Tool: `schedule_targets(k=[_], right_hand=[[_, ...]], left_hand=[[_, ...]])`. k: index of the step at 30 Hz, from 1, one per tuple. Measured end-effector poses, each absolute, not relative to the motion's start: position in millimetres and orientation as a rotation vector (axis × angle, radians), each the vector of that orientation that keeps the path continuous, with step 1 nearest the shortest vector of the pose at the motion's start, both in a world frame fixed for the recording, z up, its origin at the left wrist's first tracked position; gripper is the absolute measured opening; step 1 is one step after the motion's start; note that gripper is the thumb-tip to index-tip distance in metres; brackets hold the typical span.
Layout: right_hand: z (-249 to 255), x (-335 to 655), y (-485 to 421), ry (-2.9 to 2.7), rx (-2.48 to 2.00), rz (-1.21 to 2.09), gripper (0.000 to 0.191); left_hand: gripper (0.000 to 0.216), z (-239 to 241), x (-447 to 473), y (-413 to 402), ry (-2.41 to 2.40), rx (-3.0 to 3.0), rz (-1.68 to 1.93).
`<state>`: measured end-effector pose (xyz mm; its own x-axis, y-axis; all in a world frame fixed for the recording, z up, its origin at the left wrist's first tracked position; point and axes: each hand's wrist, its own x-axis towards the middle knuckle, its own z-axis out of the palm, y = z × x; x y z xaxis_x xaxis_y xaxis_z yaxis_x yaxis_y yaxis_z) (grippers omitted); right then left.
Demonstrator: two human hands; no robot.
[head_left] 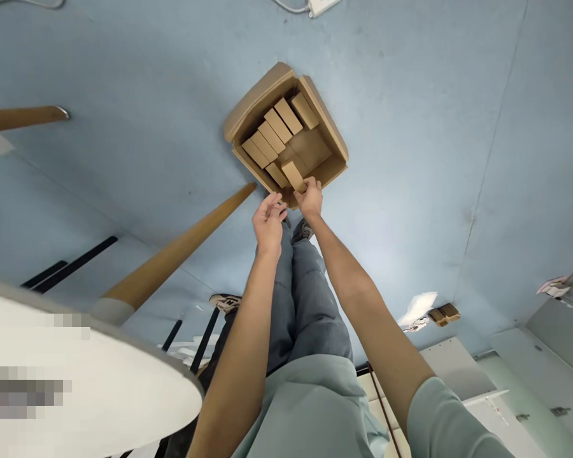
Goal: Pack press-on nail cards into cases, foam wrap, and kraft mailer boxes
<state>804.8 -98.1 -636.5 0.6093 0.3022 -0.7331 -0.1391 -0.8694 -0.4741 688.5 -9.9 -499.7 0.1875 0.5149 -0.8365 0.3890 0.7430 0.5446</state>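
Observation:
An open cardboard box stands on the floor just past my feet. Inside it, several small brown cartons are lined up along the far and left walls. My right hand reaches over the near edge and grips the end of one small carton, which is tilted inside the box. Beside it, my left hand hovers at the box's near left edge, fingers apart and nothing in them. Another small carton lies in the near left corner.
A white round-edged table with wooden legs is at my left. Another person's shoe shows under it. A white power strip lies at the far edge of view. Small brown packs and white paper lie on the floor at right.

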Motion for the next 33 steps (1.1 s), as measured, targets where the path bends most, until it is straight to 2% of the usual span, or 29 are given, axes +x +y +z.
schedule_targets(k=[6, 14, 22, 28, 33], right_hand=[[-688.0, 793.7, -89.5, -0.065, -2.354, 1.266, 0.047], [-713.5, 791.5, -68.8, -0.151, -2.434, 1.407, 0.038], [-744.5, 781.6, -53.8, -0.085, -2.323, 1.372, 0.044], [-747.6, 781.2, -54.6, -0.149, -2.267, 1.471, 0.054], [-720.0, 794.4, -57.2, -0.271, -2.298, 1.55, 0.054]], left_hand=[[0.048, -535.4, 682.1, -9.2, 1.461, 0.758, 0.116], [0.039, -550.1, 686.3, -13.0, 1.493, 0.729, 0.111], [0.035, -567.6, 693.0, -6.5, 1.483, 0.73, 0.106], [0.038, -569.9, 692.6, 0.2, 1.483, 0.726, 0.106], [0.039, -554.6, 697.0, 3.5, 1.501, 0.691, 0.112]])
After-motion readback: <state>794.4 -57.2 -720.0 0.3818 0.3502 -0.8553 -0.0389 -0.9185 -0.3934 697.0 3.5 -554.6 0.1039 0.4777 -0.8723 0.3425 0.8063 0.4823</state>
